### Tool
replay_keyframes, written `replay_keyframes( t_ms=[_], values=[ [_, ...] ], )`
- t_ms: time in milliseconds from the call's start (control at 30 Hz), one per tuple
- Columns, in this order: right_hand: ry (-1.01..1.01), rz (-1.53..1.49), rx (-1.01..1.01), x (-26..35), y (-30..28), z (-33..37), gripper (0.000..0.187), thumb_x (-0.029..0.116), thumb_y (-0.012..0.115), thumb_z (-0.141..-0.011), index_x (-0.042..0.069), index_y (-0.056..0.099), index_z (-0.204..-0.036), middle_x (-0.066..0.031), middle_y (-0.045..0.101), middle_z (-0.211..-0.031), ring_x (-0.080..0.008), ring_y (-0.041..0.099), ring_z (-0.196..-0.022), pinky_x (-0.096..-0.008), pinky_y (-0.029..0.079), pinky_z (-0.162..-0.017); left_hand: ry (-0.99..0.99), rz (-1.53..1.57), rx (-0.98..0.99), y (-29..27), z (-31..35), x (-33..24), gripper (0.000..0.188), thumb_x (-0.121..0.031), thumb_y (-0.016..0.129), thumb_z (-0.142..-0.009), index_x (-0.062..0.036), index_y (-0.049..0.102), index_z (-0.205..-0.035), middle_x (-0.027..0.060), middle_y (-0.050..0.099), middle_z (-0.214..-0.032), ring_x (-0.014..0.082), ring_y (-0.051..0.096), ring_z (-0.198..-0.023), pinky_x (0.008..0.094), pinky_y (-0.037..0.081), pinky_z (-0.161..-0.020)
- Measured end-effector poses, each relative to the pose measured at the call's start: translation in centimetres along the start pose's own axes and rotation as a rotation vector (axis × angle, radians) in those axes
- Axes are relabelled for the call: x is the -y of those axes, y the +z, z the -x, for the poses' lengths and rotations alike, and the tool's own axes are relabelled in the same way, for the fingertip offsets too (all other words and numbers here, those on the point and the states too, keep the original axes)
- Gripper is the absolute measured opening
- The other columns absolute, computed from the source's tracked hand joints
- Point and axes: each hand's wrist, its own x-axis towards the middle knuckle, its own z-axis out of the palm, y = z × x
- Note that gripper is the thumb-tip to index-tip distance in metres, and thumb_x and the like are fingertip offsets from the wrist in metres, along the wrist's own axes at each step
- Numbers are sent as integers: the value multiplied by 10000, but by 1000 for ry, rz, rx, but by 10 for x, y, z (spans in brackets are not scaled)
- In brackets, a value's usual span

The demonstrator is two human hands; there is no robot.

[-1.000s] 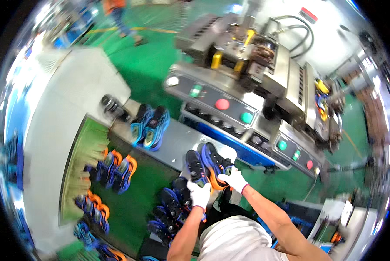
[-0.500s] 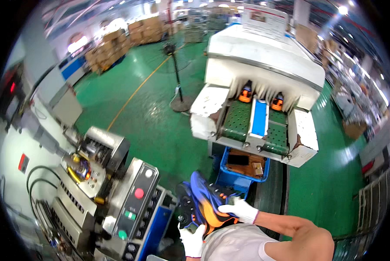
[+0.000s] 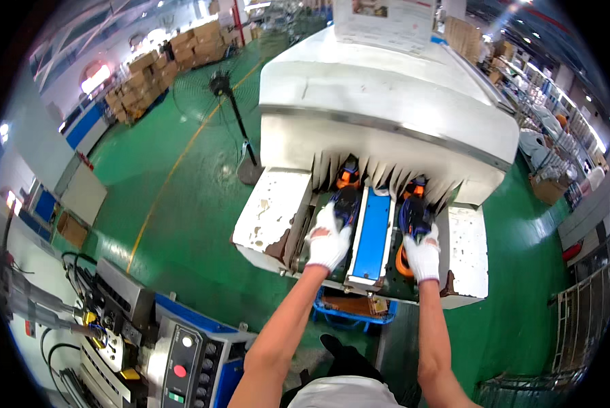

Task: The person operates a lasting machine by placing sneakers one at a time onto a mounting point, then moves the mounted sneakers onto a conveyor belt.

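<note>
Both my hands wear white gloves and reach over the two green belt lanes of a white tunnel machine. My left hand is closed on the near end of a dark blue sneaker in the left lane. In the right lane, my right hand grips a second dark blue sneaker, whose orange edge shows beside the fingers. Just beyond these, one orange-and-dark shoe and another orange-and-dark shoe sit under the hanging fringe. My gloves hide the near ends of the held sneakers.
A blue divider runs between the lanes, with white side housings on both sides. Below the machine's front stands a blue crate. A control panel is at the lower left; a standing fan stands farther off.
My hands have moved up and forward from near my body, carrying the pair of sneakers, now apart, one in each lane. The view has moved closer to the machine.
</note>
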Motion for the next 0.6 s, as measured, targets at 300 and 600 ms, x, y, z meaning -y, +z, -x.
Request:
replay_keyframes(
  t_ms=[300,600],
  values=[
    [-836,-443,29,103,70,101,685,94,650,-977,-48,329,-1565,-217,386,-1614,-343,390,-1489,-430,302,-1232,17,235,-182,-65,183,62,656,-223,703,-937,11,438,-1490,243,550,-1427,376,601,-1249,454,473,-1071],
    [-871,-73,1692,-14,208,433,707,99,706,-961,-8,339,-1556,-243,387,-1598,-326,367,-1500,-428,285,-1239,-1444,-470,-1120,-142,846,87,292,-305,538,-963,-98,737,-909,177,722,-928,410,702,-838,503,563,-760]
  ],
)
